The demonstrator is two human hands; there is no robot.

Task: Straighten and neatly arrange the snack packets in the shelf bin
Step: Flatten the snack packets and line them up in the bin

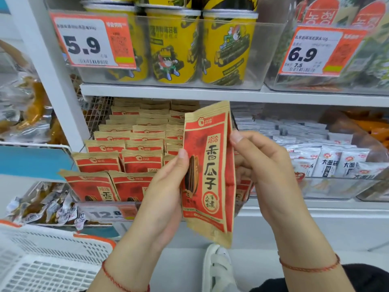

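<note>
- Snack packet (208, 171), red/tan, held upright in front of shelf bin (242, 204), above its front edge.
- left hand (168, 186) grips packet's left edge, thumb on the front.
- right hand (259, 165) pinches packet's right edge.
- Rows of matching packets (126, 157) stand upright in bin, left of the held one.

Head-worn, wide-angle, looking forward and slightly down, close before the white shelf (168, 92); yellow canisters (174, 45) above it, packet bin (117, 165) below.
</note>
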